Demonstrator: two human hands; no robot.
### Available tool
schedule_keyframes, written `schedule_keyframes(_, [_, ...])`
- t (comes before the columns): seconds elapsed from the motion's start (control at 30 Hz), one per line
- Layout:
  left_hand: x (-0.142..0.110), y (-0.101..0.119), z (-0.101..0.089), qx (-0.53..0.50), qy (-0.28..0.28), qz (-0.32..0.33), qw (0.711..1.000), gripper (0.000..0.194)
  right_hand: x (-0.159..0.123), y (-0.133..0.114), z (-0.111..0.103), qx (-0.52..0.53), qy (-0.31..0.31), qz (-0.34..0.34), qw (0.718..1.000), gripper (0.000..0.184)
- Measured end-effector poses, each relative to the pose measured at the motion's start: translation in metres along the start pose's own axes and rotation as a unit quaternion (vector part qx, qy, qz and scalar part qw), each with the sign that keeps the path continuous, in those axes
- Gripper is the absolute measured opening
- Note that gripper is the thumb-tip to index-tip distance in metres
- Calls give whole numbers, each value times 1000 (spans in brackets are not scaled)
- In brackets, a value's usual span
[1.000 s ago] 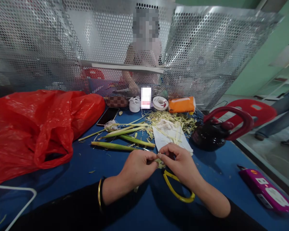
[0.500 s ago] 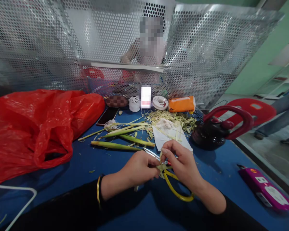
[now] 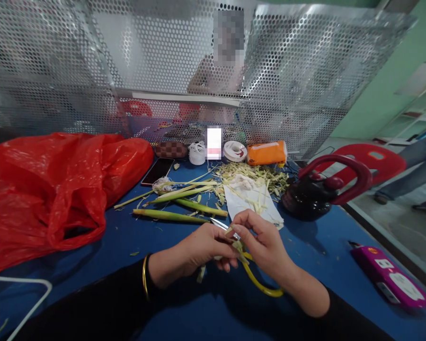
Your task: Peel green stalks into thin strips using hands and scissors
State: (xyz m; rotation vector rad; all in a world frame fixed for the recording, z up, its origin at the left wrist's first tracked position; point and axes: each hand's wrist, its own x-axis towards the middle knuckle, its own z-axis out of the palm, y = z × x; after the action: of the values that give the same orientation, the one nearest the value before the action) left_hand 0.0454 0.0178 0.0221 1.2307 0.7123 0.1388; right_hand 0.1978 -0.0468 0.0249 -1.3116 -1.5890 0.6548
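My left hand [image 3: 209,247], with a gold bangle at the wrist, pinches a pale green leaf strip [image 3: 239,247]. Fingers of my right hand [image 3: 264,241] are closed on the strip's upper end, close to my left fingertips. Beneath both hands lie scissors [image 3: 261,286] with yellow handles; their blades point up and left, and their middle is hidden. Green leaf stalks [image 3: 172,216] lie beyond my left hand, one of them near the scissor tip. A white paper sheet [image 3: 239,203] with scraps on it is just past my right hand.
A red plastic bag [image 3: 74,189] fills the left side. At the back are a phone [image 3: 158,171], thread spool [image 3: 198,154], tape roll [image 3: 235,151], orange packet [image 3: 267,153] and shredded leaf pile [image 3: 277,177]. A dark kettle [image 3: 307,201] and purple box [image 3: 390,274] stand right. Behind is a perforated screen [image 3: 156,57].
My right fingers have moved slightly left and bent the strip over toward my left hand. The left hand has turned a little, its lower fingers now showing beneath. The person behind the screen has shifted.
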Motion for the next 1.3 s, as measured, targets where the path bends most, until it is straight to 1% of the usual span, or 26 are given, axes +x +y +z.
schedule_keyframes(0.1, [-1,1,1,-14,5,-2,1000,10,3,0,0,-17,15,22,1000,8])
schedule_keyframes(0.2, [-2,3,2,-32,32,12,999,13,6,1,-5,-26,42,37,998,15])
schedule_keyframes(0.3, [-2,5,2,-57,66,30,996,17,9,0,-15,-64,83,29,994,11])
schedule_keyframes(0.33, [-2,5,2,-65,75,35,994,19,10,0,-19,-77,84,19,993,10])
schedule_keyframes(0.43, [-1,4,1,-85,86,49,991,21,12,-2,-27,-88,35,-8,995,6])
schedule_keyframes(0.5, [-1,4,1,-93,87,55,990,20,13,-2,-28,-90,2,-14,996,4])
schedule_keyframes(0.6, [-1,3,1,-97,83,65,990,19,13,-1,-25,-93,-12,-11,996,4])
schedule_keyframes(0.7, [-2,4,2,-77,75,72,992,17,12,1,-20,-91,-14,6,996,7])
schedule_keyframes(0.8, [-4,6,3,-45,66,77,994,19,12,-1,-18,-98,-34,23,994,7])
schedule_keyframes(0.87, [-3,6,5,-18,64,80,995,15,12,-2,-17,-101,-48,41,993,11])
schedule_keyframes(0.97, [-2,3,6,26,76,76,994,8,12,-3,-15,-78,-40,88,992,18])
schedule_keyframes(1.13, [-1,-1,9,117,109,104,982,12,11,1,-13,-7,-17,143,989,10])
schedule_keyframes(1.2, [-2,-2,9,146,108,111,977,13,11,1,-12,25,-4,141,990,7])
schedule_keyframes(1.23, [-2,-2,9,146,103,108,978,13,11,1,-12,28,5,128,991,6])
schedule_keyframes(1.3, [-2,-2,8,119,84,87,986,11,11,-1,-10,8,18,78,997,3])
